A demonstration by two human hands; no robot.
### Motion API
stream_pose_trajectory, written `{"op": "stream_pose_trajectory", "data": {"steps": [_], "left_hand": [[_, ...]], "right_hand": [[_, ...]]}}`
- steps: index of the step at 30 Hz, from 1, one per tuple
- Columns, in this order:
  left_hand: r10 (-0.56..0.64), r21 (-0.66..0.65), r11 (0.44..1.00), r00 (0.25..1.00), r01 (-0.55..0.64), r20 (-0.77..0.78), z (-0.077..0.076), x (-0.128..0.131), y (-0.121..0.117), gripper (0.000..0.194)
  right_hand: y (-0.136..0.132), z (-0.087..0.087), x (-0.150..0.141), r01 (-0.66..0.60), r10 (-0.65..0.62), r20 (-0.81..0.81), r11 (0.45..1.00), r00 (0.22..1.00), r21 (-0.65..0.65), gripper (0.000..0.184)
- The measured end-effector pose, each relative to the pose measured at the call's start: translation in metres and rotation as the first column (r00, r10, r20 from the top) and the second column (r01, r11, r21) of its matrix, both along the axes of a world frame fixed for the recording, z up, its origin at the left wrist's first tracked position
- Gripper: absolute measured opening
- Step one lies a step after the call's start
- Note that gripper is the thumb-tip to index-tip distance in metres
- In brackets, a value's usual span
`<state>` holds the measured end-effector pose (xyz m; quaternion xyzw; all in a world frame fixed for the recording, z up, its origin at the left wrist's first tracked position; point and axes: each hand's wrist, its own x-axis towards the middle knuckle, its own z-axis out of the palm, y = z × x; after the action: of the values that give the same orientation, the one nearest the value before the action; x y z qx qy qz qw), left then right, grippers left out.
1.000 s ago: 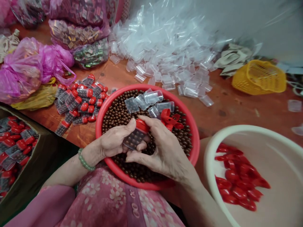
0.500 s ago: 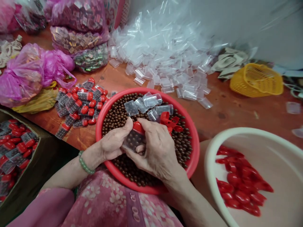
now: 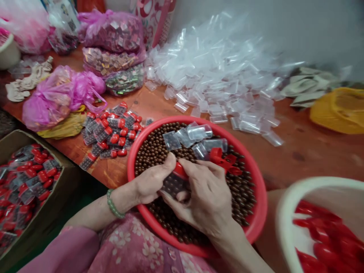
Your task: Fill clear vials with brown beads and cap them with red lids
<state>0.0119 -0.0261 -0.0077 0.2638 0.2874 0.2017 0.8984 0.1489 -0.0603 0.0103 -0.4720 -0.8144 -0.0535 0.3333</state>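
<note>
Both my hands meet over a red basin (image 3: 256,220) full of small brown balls (image 3: 150,151). My left hand (image 3: 150,180) grips a small clear container (image 3: 173,185) packed with brown balls. My right hand (image 3: 206,197) is closed on the same container, thumb and fingers at its red cap (image 3: 180,170). Several empty clear containers (image 3: 196,134) and loose red caps (image 3: 223,159) lie on the balls at the basin's far side.
Capped, filled containers lie in a pile (image 3: 110,131) left of the basin and fill a cardboard box (image 3: 19,144) at the left edge. A heap of empty clear containers (image 3: 216,76) covers the table behind. A white basin (image 3: 284,212) holding red caps sits right, pink bags (image 3: 57,94) far left.
The view has shifted, so everything sits lower and further right in frame. My hands stay together on the container, the right hand still at the red cap.
</note>
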Motion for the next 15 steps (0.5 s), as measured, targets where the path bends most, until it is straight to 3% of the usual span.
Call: {"op": "stream_pose_trajectory", "data": {"steps": [4,7,9,10,12,13,15], "left_hand": [[0.027,0.172,0.985,0.999,-0.019,-0.045,0.003,-0.003,-0.003,0.076],[0.059,0.303,0.952,0.996,-0.035,-0.071,0.019,-0.016,-0.006,0.072],[0.15,0.447,0.892,0.974,-0.058,-0.172,0.033,-0.033,-0.004,0.066],[0.222,0.557,0.83,0.94,-0.042,-0.26,0.039,-0.044,-0.001,0.06],[0.506,0.78,0.626,0.766,-0.01,-0.396,0.044,-0.07,0.015,0.054],[0.645,0.857,0.513,0.634,0.054,-0.426,0.042,-0.083,0.027,0.052],[0.838,0.898,0.327,0.35,0.295,-0.42,0.028,-0.107,0.058,0.051]], "right_hand": [[0.0,0.001,-0.002,-0.057,0.057,0.005,0.998,0.998,0.013,0.053],[0.0,0.008,-0.006,-0.107,0.108,0.025,0.993,0.994,-0.049,0.057],[0.0,0.014,-0.005,-0.121,0.128,0.061,0.986,0.99,-0.114,0.067],[0.001,0.016,-0.002,-0.109,0.12,0.076,0.985,0.99,-0.137,0.073],[0.003,0.017,0.01,-0.041,0.056,0.094,0.987,0.994,-0.157,0.075],[0.005,0.016,0.018,0.016,0.002,0.106,0.987,0.994,-0.162,0.07],[0.008,0.011,0.036,0.124,-0.102,0.132,0.977,0.986,-0.175,0.051]]}}
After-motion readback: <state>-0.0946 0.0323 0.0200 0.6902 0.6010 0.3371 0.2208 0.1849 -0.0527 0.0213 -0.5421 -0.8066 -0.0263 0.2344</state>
